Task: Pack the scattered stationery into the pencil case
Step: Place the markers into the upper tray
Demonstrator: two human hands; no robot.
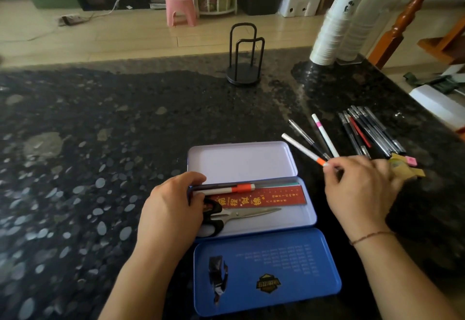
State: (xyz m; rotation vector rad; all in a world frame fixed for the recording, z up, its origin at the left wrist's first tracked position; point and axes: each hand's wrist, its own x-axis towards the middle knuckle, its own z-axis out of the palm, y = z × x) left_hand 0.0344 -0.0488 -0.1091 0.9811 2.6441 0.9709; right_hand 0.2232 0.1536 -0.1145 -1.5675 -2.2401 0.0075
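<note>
Dark counter bears tin, pens, stand.

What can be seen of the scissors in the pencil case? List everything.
The scissors lie flat in the middle tray of the open pencil case, near its front wall. The blades look like bare metal, are closed, and point right. The handle loops are black with a red patch and sit at the tray's left end, partly hidden by the left hand, which seems to touch them. A red ruler lies just behind, apparently overlapping the handle end.
</note>
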